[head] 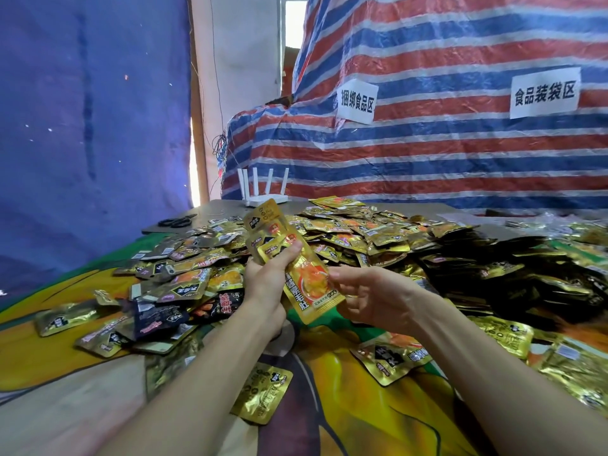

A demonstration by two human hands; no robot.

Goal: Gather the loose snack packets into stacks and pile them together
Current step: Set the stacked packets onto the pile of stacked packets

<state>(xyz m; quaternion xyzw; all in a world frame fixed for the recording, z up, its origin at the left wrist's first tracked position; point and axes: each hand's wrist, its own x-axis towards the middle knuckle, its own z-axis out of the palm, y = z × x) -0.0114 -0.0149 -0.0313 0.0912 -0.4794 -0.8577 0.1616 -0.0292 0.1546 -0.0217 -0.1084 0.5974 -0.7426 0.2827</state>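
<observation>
Facing striped tarp at one o'clock; loose packet heap sprawls nine to three on our printed cloth. Centre: our left hand grips packet stack, tilted; our right hand pinches its lower end. White router at twelve o'clock, black scissors at ten.

One head-worn camera looks forward and slightly down, close over the table.

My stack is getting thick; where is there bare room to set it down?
The stack could go on bare cloth left of the left forearm, below the scattered packets, or on grey tabletop between scissors and router. The heap centre and right is crowded.
</observation>
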